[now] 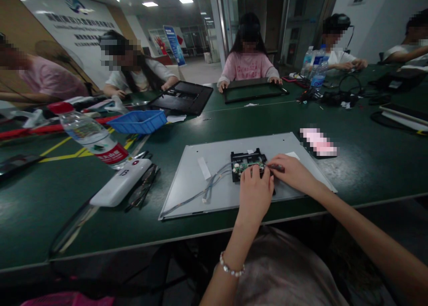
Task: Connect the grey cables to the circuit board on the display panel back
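Observation:
A black plastic housing (236, 156) with a green circuit board (245, 165) in it lies on a flat grey-white panel (187, 194). My left hand (256, 188) is closed over its near side, fingertips curled onto the board and frame and hiding part of them. Close by on the right, my right hand (294, 174) pinches a slim dark tool (277, 167) whose tip points at the housing's right edge; its exact kind is hidden. Grey cables (214, 179) run left from the board across the panel, ending in a small white connector (204, 200).
Left of the panel are a white power bank (122, 183), glasses (143, 188), a red-capped water bottle (96, 139) and a blue tray (138, 121). A phone (317, 142) lies to the right. Across the green table (207, 136), a person handles a black frame (256, 92).

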A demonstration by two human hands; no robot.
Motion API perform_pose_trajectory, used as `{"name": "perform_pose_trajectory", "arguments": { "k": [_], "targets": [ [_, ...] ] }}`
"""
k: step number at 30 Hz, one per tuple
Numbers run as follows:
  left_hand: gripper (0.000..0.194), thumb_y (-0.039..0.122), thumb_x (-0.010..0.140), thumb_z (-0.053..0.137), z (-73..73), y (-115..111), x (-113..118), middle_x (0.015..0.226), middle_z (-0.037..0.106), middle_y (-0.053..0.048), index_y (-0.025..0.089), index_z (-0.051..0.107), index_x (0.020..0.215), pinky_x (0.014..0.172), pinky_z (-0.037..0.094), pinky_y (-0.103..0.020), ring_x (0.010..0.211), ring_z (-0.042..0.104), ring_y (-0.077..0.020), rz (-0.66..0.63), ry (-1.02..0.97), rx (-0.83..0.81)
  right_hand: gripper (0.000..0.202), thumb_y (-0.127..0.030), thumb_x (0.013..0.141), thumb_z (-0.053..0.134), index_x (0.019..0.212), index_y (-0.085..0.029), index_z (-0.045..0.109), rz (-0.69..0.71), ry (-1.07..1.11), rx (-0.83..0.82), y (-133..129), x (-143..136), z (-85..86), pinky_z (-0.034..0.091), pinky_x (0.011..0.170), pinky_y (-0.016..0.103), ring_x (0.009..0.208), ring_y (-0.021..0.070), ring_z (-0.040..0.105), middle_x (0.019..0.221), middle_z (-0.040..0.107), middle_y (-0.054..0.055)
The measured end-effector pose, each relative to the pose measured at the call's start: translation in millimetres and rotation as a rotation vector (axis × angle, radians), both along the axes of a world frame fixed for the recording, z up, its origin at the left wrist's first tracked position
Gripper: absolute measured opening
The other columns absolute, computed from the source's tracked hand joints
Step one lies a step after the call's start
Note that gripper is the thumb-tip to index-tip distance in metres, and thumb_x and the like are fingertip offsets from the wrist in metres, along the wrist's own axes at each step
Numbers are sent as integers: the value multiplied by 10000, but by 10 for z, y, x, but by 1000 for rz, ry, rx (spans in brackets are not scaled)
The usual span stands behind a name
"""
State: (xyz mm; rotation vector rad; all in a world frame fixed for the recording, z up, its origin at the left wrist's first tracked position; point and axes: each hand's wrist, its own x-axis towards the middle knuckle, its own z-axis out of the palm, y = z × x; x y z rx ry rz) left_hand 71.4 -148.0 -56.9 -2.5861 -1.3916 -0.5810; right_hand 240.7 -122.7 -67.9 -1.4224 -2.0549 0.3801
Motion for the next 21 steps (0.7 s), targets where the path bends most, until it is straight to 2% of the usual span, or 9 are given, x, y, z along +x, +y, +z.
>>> {"name": "perform_pose_trajectory", "arguments": {
  "k": [10,15,21],
  "targets": [
    [304,275,946,412,-26,-1,2,1124,523,-96,208,543,1212,930,414,-416,1055,464,-263,11,-5,23,201,-151,855,513,972,-204,667,-15,-21,22,-26,6,-57,468,820,334,896,188,590,974,634,54],
    [294,269,940,426,-27,-1,1,1128,526,-99,207,548,1200,933,414,-418,1061,462,-260,10,-14,30,222,-177,862,509,1026,-195,657,-29,3,51,-24,-7,-71,464,870,366,956,202,584,1055,618,77],
    [293,273,940,422,-20,-6,6,1127,527,-100,205,548,1196,930,416,-419,1060,463,-259,8,-13,29,258,-165,866,492,1061,-192,659,21,-8,32,-13,2,-101,453,915,397,1007,213,572,1092,613,94]
  ]
}}
